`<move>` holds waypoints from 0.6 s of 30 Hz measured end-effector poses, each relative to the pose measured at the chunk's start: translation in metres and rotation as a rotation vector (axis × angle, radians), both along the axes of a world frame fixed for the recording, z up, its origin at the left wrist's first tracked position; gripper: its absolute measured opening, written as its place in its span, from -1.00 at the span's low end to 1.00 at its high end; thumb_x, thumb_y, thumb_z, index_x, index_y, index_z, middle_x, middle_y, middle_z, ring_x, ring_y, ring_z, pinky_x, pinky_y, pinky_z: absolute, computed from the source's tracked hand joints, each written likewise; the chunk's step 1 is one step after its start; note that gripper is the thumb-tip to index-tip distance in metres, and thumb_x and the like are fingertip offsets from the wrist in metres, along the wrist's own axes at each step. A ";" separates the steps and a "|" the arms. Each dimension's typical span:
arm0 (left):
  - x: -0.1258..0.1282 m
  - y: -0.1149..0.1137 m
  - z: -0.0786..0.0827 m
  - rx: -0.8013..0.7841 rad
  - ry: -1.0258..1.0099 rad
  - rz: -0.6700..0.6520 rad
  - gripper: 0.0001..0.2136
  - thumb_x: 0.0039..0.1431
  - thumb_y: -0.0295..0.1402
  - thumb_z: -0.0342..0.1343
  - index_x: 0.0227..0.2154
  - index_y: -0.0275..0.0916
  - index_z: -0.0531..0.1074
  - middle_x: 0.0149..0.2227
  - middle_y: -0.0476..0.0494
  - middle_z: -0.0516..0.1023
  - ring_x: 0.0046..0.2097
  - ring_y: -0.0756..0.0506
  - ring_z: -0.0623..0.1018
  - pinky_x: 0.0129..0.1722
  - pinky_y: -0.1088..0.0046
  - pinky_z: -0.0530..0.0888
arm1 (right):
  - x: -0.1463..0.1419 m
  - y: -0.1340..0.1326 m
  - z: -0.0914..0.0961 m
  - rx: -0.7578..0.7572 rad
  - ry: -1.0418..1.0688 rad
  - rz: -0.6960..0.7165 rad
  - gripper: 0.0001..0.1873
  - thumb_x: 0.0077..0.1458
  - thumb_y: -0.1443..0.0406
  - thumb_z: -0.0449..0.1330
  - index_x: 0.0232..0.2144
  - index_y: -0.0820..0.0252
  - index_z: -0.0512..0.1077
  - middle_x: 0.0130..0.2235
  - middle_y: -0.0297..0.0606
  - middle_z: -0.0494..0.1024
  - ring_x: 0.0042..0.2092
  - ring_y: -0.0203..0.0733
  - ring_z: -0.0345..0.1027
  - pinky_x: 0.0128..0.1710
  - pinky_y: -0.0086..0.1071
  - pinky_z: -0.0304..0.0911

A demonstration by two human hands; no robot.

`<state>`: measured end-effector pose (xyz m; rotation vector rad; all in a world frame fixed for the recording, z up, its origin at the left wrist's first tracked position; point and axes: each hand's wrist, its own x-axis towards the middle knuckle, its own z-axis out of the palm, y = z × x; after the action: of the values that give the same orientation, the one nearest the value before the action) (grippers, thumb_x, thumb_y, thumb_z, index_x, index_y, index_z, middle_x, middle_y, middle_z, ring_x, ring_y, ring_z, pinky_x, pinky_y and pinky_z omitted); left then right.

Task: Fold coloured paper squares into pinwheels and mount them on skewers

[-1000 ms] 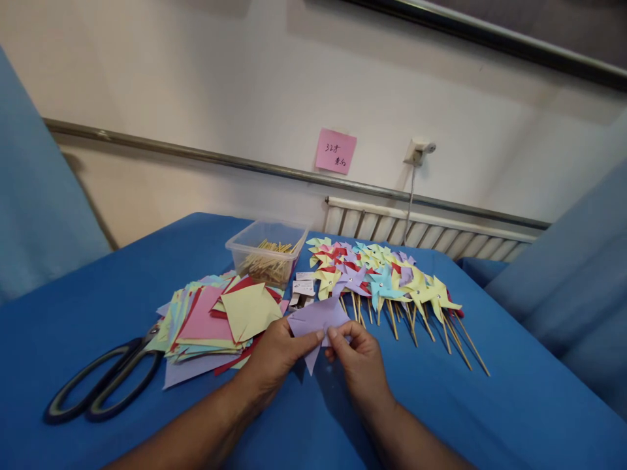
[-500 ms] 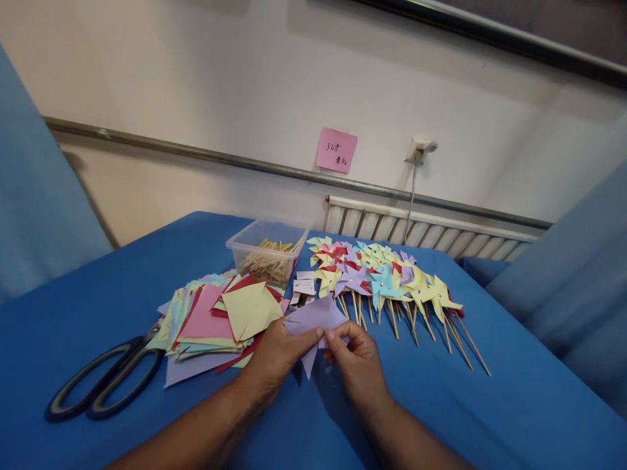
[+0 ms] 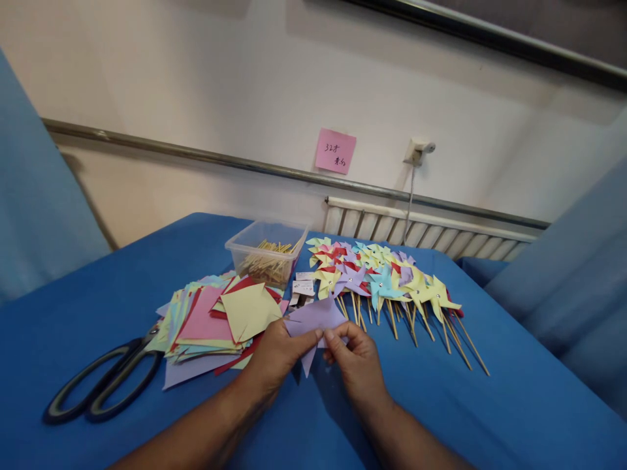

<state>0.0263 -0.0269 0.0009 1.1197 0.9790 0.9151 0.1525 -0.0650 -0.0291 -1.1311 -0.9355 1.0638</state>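
A purple paper (image 3: 317, 315) with slits cut in from its corners is between my two hands, over the front middle of the table. My left hand (image 3: 274, 352) is closed on its left side, the thumb pressed near the centre. With thumb and fingers pinched, my right hand (image 3: 353, 359) grips the sheet's right side, its thumb tip close to the left one. One pointed flap hangs down below the thumbs. Whatever lies under the fingertips is hidden. Just beyond the paper stand small white boxes (image 3: 303, 287).
Left of my hands is a pile of coloured paper squares (image 3: 206, 313), with large scissors (image 3: 112, 378) beside it. A clear plastic box (image 3: 238, 245) of wooden sticks (image 3: 267, 264) stands behind. Finished pinwheels (image 3: 382, 284) lie at right on the blue tablecloth (image 3: 490, 418).
Almost nothing differs. Both hands keep the same hold on the purple paper, and the whole view has shifted very slightly.
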 end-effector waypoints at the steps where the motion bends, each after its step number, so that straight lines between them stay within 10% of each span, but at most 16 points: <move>1: 0.000 0.000 0.000 -0.002 -0.007 0.006 -0.77 -0.16 -0.29 0.29 -0.39 -0.29 0.53 -0.47 -0.08 0.59 -0.45 -0.05 0.49 -0.45 0.50 0.39 | 0.000 0.000 0.000 0.002 0.000 0.012 -0.65 -0.04 0.07 0.27 -0.58 0.22 0.34 -0.64 -0.41 0.39 -0.58 -0.36 0.24 -0.53 -0.48 0.13; 8: -0.009 0.005 0.012 -0.014 -0.103 -0.005 -0.71 -0.11 -0.37 0.25 -0.26 -0.33 0.52 -0.36 -0.17 0.62 -0.35 -0.13 0.56 -0.29 0.38 0.45 | 0.013 0.003 -0.003 0.082 0.144 -0.075 -0.61 0.02 0.09 0.24 -0.12 0.12 0.41 -0.11 -0.21 0.50 -0.14 -0.17 0.38 -0.23 -0.39 0.26; 18: -0.020 0.004 0.025 0.047 0.178 -0.313 -0.69 -0.15 -0.44 0.21 -0.24 -0.32 0.48 -0.43 -0.08 0.58 -0.40 -0.09 0.53 -0.43 0.47 0.40 | 0.018 -0.002 0.011 0.049 0.204 0.307 -0.59 -0.13 0.14 0.35 -0.25 0.23 0.39 -0.35 -0.26 0.54 -0.36 -0.22 0.39 -0.33 -0.38 0.28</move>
<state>0.0067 -0.0231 0.0264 1.3677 0.8960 0.5952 0.1702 -0.0670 -0.0184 -0.8353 -0.9851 1.3701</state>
